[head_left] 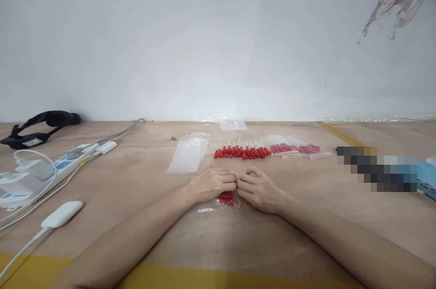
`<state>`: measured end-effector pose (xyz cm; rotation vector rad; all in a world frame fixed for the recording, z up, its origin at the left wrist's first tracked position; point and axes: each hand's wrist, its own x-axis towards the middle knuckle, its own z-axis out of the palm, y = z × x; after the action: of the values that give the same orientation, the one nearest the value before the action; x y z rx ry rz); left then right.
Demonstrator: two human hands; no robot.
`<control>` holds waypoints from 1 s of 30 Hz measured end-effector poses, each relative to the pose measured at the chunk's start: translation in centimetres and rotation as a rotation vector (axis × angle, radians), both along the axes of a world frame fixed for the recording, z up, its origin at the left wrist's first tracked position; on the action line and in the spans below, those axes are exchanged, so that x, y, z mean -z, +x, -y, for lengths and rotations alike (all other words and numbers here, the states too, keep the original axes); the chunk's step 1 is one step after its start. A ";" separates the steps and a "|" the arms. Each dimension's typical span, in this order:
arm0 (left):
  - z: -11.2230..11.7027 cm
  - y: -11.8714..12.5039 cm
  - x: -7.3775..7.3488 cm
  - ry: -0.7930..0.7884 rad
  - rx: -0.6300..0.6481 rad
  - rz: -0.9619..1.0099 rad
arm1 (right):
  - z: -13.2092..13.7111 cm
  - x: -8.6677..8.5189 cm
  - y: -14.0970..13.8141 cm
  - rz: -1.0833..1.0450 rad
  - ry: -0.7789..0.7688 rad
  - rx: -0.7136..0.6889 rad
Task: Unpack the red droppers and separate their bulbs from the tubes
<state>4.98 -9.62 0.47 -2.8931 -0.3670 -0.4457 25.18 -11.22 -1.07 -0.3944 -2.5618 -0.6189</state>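
Note:
My left hand [218, 183] is closed on the upper part of a clear plastic bag [225, 199] with red-tipped sticks inside. Fingers curled, my right hand [260, 189] meets it at the bag's top right edge and pinches there. The fingers hide the bag's opening. Beyond my hands lies a row of loose red-tipped sticks [241, 150], tips toward me. Filled bags [301, 148] with the same red tips overlap to the right of the row. Flat clear bags [189, 153] lie to the left of it.
A power strip [66, 162] with plugs and cables, a white case on a cable [62, 214] and a black strap [44, 128] occupy the left side. Another small clear bag [233, 125] lies near the wall. At the right are a blurred-out item [381, 173] and a blue packet [427, 176].

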 end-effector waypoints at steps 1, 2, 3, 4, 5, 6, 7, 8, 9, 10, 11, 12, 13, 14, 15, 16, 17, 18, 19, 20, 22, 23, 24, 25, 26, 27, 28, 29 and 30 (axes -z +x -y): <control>0.0 -0.2 -0.2 -0.026 -0.014 -0.001 | -0.1 -0.1 0.1 0.029 -0.041 0.003; 0.1 -0.5 -0.4 -0.052 -0.032 0.006 | -0.1 -0.3 0.3 0.048 -0.092 0.003; 0.0 -0.7 -0.7 -0.078 -0.047 0.024 | -0.1 -0.4 0.4 0.050 -0.149 -0.002; -0.1 -1.0 -0.9 -0.102 -0.059 0.047 | -0.1 -0.6 0.6 0.035 -0.210 -0.009; -0.1 -1.3 -1.1 -0.126 -0.071 0.071 | 0.0 -0.7 0.8 0.013 -0.277 -0.019; -0.2 -1.5 -1.4 -0.147 -0.081 0.093 | 0.1 -0.9 1.0 -0.009 -0.348 -0.028; -0.3 -1.6 -1.6 -0.166 -0.094 0.113 | 0.2 -1.1 1.1 -0.032 -0.422 -0.034; -0.4 -1.7 -1.8 -0.186 -0.111 0.127 | 0.3 -1.2 1.3 -0.061 -0.498 -0.032; -0.4 -1.7 -1.9 -0.206 -0.128 0.136 | 0.3 -1.2 1.4 -0.100 -0.574 -0.024; -0.3 -1.6 -2.1 -0.229 -0.140 0.141 | 0.4 -1.2 1.4 -0.148 -0.650 -0.009; -0.1 -1.5 -2.1 -0.259 -0.152 0.143 | 0.4 -1.1 1.3 -0.203 -0.723 0.009; 0.1 -1.4 -2.2 -0.294 -0.168 0.148 | 0.4 -1.0 1.2 -0.263 -0.794 0.034; 0.4 -1.3 -2.1 -0.335 -0.192 0.158 | 0.3 -0.7 1.1 -0.328 -0.858 0.060; 0.8 -1.3 -2.1 -0.376 -0.224 0.176 | 0.2 -0.5 0.8 -0.391 -0.920 0.081; 1.3 -1.4 -1.9 -0.420 -0.259 0.196 | 0.2 -0.2 0.6 -0.446 -0.982 0.098; 1.7 -1.6 -1.7 -0.462 -0.294 0.216 | 0.1 0.1 0.3 -0.495 -1.041 0.112; 2.2 -1.9 -1.5 -0.499 -0.324 0.230 | 0.0 0.3 0.0 -0.535 -1.095 0.123; 2.6 -2.2 -1.2 -0.529 -0.344 0.237 | 0.0 0.4 -0.3 -0.560 -1.140 0.133; 2.9 -2.6 -0.8 -0.553 -0.360 0.239 | -0.1 0.5 -0.5 -0.568 -1.174 0.147; 3.2 -2.9 -0.4 -0.567 -0.373 0.246 | -0.1 0.5 -0.7 -0.568 -1.195 0.164; 3.4 -3.2 0.4 -0.571 -0.391 0.277 | 0.0 0.3 -0.9 -0.556 -1.192 0.216; 3.4 -3.3 0.7 -0.572 -0.397 0.295 | 0.0 0.1 -1.0 -0.542 -1.174 0.245; 3.3 -3.2 1.0 -0.574 -0.398 0.318 | 0.0 0.0 -1.0 -0.523 -1.155 0.269; 3.1 -3.1 1.2 -0.579 -0.392 0.342 | 0.0 -0.1 -1.0 -0.504 -1.141 0.286; 3.0 -2.9 1.3 -0.590 -0.382 0.364 | 0.0 -0.1 -0.9 -0.492 -1.134 0.297; 2.8 -2.7 1.3 -0.604 -0.373 0.384 | 0.0 -0.1 -0.8 -0.495 -1.136 0.301; 2.7 -2.5 1.3 -0.614 -0.367 0.406 | -0.1 0.0 -0.8 -0.508 -1.149 0.296; 2.7 -2.4 1.3 -0.620 -0.367 0.427 | -0.1 0.2 -0.7 -0.529 -1.168 0.284; 2.6 -2.2 1.2 -0.622 -0.371 0.440 | -0.2 0.3 -0.6 -0.555 -1.192 0.265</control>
<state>2.74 -12.27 -0.77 -3.1432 -1.2888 -1.0580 24.58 -11.03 -1.39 -1.0941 -2.0468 0.9138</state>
